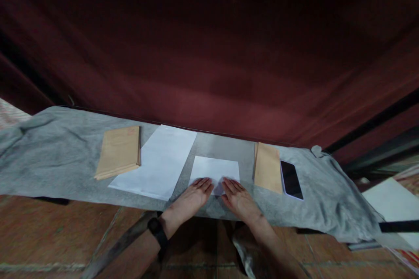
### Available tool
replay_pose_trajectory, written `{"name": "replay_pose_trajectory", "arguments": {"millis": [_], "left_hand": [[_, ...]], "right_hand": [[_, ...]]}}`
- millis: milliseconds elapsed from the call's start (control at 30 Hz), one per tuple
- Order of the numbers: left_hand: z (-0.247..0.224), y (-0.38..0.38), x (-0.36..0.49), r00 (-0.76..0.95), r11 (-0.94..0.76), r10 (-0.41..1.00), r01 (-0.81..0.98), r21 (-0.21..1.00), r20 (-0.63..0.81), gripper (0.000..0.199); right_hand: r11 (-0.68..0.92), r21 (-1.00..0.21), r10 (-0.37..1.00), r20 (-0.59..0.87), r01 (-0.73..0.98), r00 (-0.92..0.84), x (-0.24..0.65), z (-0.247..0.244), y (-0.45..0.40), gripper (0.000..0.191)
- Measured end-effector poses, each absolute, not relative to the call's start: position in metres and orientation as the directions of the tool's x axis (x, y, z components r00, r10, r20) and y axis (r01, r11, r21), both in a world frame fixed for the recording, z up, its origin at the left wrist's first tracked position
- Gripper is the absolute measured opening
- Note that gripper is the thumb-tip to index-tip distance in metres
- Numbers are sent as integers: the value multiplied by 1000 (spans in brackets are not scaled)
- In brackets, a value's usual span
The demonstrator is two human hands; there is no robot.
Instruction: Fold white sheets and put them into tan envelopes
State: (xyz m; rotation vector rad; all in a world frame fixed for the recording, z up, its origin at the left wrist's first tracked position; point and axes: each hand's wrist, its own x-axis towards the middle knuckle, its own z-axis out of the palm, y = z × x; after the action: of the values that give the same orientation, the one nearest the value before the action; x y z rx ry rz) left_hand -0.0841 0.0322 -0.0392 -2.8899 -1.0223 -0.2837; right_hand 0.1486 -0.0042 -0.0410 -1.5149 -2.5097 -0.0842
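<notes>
A white sheet of paper (215, 168), smaller than the one beside it and perhaps folded, lies in front of me on the grey cloth. My left hand (200, 188) rests flat on its near left part, fingers stretched out and together. On the near right part lies my right hand (235, 192), also flat with fingers extended. The fingertips of both hands point toward each other with a narrow gap between them. To the left, a larger white sheet of paper (160, 161) slants across the cloth.
A stack of brown envelopes (119, 150) lies at the left, touching the large sheet. On the right are more brown envelopes (268, 168) and a smartphone (291, 179). Grey cloth (72, 152) covers the narrow table. A dark red panel (209, 74) stands behind; tiled floor (81, 222) shows below.
</notes>
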Motion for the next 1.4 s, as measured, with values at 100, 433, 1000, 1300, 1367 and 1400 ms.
{"name": "replay_pose_trajectory", "arguments": {"millis": [100, 433, 1000, 1300, 1367, 1400], "left_hand": [[-40, 36, -82, 762, -775, 621, 632, -4, 183, 47], [-35, 45, -78, 729, -754, 655, 648, 109, 198, 39], [-77, 43, -52, 418, -446, 877, 892, 75, 238, 63], [-78, 42, -64, 231, -298, 929, 930, 214, 287, 70], [-77, 40, -67, 205, -278, 933, 933, 230, 296, 69], [-75, 39, -67, 193, -268, 934, 934, 234, 299, 68]], "right_hand": [[479, -79, 864, 220, 874, -453, 149, -38, 2, 41], [365, -227, 924, 204, 903, -322, 152, -35, 14, 44], [173, -211, 947, 304, 962, -104, 99, -84, 11, 65], [85, -139, 909, 416, 987, -19, 123, -87, 2, 73], [72, -135, 900, 435, 988, -6, 128, -88, -1, 74], [68, -135, 893, 449, 988, 0, 130, -88, -1, 74]]}}
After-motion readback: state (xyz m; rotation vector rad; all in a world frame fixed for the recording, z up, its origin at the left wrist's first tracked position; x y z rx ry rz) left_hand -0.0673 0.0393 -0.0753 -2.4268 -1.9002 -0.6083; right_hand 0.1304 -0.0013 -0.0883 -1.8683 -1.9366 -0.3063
